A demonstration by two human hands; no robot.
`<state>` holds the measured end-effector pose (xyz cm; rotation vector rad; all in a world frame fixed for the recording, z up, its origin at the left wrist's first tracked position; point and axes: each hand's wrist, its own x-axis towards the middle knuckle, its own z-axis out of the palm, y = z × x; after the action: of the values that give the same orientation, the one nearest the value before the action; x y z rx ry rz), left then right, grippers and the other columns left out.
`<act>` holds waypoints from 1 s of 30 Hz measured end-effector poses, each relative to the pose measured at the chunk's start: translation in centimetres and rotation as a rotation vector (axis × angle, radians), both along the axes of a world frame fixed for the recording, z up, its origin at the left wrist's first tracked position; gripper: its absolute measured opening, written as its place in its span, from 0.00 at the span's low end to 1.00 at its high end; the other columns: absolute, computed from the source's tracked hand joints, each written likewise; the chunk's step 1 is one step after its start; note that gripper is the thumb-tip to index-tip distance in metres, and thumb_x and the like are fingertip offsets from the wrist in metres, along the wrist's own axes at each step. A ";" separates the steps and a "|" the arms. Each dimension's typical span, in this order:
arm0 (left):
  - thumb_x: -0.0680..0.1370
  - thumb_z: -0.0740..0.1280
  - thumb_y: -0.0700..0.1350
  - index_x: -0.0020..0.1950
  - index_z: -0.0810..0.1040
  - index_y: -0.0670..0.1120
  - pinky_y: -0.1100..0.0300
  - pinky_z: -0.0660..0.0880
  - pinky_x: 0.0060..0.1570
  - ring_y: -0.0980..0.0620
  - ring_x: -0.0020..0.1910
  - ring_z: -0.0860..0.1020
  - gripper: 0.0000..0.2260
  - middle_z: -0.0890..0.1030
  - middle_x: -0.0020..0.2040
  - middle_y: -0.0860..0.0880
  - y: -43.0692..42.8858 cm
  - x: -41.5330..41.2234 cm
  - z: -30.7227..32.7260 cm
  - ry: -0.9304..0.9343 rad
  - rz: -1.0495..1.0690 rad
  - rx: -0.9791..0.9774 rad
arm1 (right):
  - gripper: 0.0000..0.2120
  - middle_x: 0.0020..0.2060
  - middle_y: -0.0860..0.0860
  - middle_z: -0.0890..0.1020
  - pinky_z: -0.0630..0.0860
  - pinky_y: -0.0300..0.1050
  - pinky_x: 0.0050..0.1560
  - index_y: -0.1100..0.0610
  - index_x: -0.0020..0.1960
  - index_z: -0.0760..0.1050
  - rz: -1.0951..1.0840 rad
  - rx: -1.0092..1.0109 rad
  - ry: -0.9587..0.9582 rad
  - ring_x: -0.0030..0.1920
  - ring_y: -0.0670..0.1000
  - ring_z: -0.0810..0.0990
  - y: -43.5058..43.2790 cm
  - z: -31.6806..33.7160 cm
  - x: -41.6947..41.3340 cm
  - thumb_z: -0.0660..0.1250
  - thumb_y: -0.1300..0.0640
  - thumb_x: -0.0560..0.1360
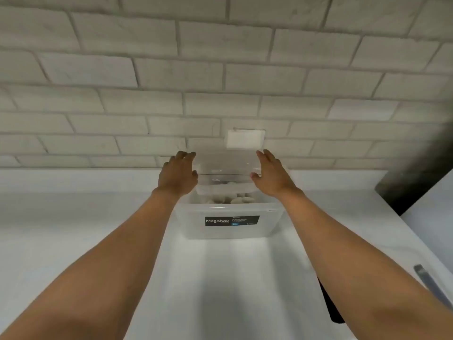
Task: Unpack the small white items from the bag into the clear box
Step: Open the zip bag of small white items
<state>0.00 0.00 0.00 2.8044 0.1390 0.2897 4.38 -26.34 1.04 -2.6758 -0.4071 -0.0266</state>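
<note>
My forearms reach toward 12 o'clock across the white counter [73,229]. The clear box [230,229] stands there against the brick wall [220,69], with small white items [241,199] already inside. No bag is in view. My left hand [179,174] bends its fingers over the 9 o'clock edge of the clear lid [225,165]. My right hand [272,176] lays near-straight fingers on the 3 o'clock edge. Judged step: closing the box. Next move: lower the lid level and seat every corner.
</note>
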 end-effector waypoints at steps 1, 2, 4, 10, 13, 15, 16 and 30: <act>0.81 0.63 0.43 0.79 0.63 0.46 0.46 0.67 0.68 0.40 0.70 0.71 0.27 0.69 0.75 0.44 0.0 0.2 -0.2 0.002 0.006 0.074 | 0.35 0.83 0.54 0.48 0.57 0.53 0.78 0.56 0.83 0.47 0.000 -0.045 0.012 0.81 0.59 0.51 0.3 -0.5 0.4 0.62 0.54 0.83; 0.80 0.62 0.42 0.80 0.62 0.46 0.46 0.66 0.68 0.40 0.70 0.71 0.27 0.71 0.74 0.44 0.1 0.6 -0.3 -0.008 0.013 0.143 | 0.37 0.83 0.54 0.48 0.59 0.54 0.77 0.56 0.83 0.46 0.004 -0.078 0.045 0.81 0.60 0.53 0.4 -0.8 0.8 0.63 0.55 0.82; 0.81 0.62 0.43 0.80 0.59 0.45 0.47 0.65 0.67 0.41 0.67 0.73 0.28 0.75 0.70 0.45 0.0 1.0 -1.0 -0.008 0.001 0.272 | 0.41 0.82 0.56 0.49 0.64 0.55 0.75 0.55 0.83 0.41 0.030 -0.161 0.129 0.79 0.61 0.57 0.5 -1.8 1.1 0.64 0.57 0.81; 0.78 0.66 0.44 0.66 0.75 0.46 0.49 0.63 0.63 0.43 0.61 0.73 0.17 0.79 0.57 0.47 0.0 1.6 -1.8 0.099 0.012 0.501 | 0.46 0.75 0.61 0.65 0.74 0.55 0.65 0.57 0.83 0.41 0.004 -0.307 0.212 0.70 0.62 0.71 0.5 -3.4 2.4 0.69 0.60 0.77; 0.77 0.66 0.42 0.53 0.83 0.49 0.49 0.62 0.62 0.44 0.59 0.71 0.09 0.77 0.54 0.47 0.0 1.6 -2.1 0.115 -0.001 0.568 | 0.33 0.64 0.58 0.76 0.78 0.56 0.59 0.60 0.74 0.65 0.062 -0.383 0.169 0.64 0.60 0.75 0.5 -3.5 2.6 0.73 0.54 0.74; 0.76 0.64 0.40 0.50 0.83 0.49 0.49 0.63 0.61 0.43 0.56 0.72 0.10 0.77 0.51 0.47 0.1 1.6 -2.3 0.063 -0.004 0.534 | 0.27 0.61 0.56 0.78 0.78 0.55 0.56 0.59 0.67 0.72 0.094 -0.396 0.095 0.64 0.58 0.74 0.3 -2.8 2.4 0.74 0.49 0.73; 0.76 0.63 0.38 0.50 0.82 0.48 0.49 0.63 0.61 0.44 0.55 0.73 0.10 0.78 0.50 0.48 0.1 1.5 -2.3 0.036 0.008 0.493 | 0.28 0.62 0.54 0.78 0.78 0.55 0.56 0.57 0.68 0.72 0.107 -0.405 0.062 0.65 0.58 0.72 0.1 -2.3 2.3 0.75 0.48 0.73; 0.83 0.58 0.39 0.53 0.72 0.45 0.50 0.72 0.46 0.40 0.41 0.78 0.05 0.80 0.43 0.47 0.6 1.0 -1.1 -0.374 -0.023 -0.120 | 0.21 0.61 0.51 0.81 0.76 0.52 0.60 0.49 0.75 0.70 0.074 -0.072 -0.149 0.63 0.56 0.75 -2.8 -1.0 0.3 0.64 0.57 0.82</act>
<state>1.01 0.62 -1.06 2.5779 0.0357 0.7642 4.68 -29.14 0.06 -2.7363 -0.5638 -0.1935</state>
